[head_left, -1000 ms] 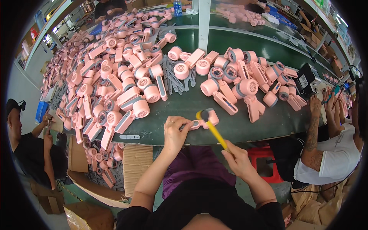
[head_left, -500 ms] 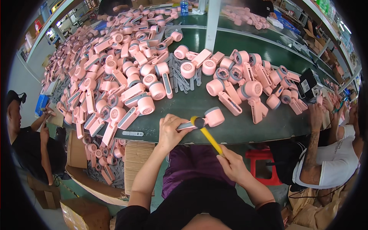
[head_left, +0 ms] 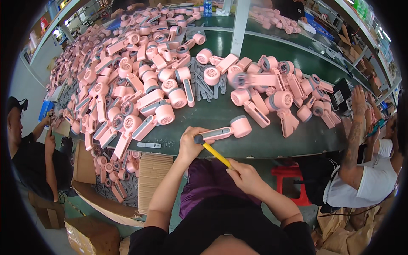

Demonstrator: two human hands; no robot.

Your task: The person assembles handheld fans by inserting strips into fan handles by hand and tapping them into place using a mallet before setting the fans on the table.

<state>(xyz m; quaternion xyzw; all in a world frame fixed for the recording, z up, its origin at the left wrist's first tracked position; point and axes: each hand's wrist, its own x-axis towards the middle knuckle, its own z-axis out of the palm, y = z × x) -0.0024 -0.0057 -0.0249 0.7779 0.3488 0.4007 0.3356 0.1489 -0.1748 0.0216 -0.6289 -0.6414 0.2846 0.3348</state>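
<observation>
So the thing being worked on is a smooth pink plastic handheld fan with a round drum head and a flat grey-faced handle [head_left: 227,129], lying flat on the dark green bench [head_left: 272,142] right at its near edge. The left hand [head_left: 190,143] pins the handle end down, fingers curled over it in a closed grip. The right hand [head_left: 246,177] is off the bench, wrapped tight around the yellow shaft of a small hammer with a dark rounded head [head_left: 212,151]; the head sits right at the fan's handle, next to the left fingers. Can't tell if it's actually touching the plastic or just above it.

Behind that there's a huge heap of the same pink fan bodies [head_left: 127,80], glossy, some with ribbed grille faces, plus a bunch of loose grey flat strips [head_left: 204,83] in the middle. Cardboard boxes [head_left: 151,174] under the bench hold more parts, mostly hidden by the edge. A person in a white shirt [head_left: 369,178] on the right is half cut off, and another in black [head_left: 29,157] on the left is too.
</observation>
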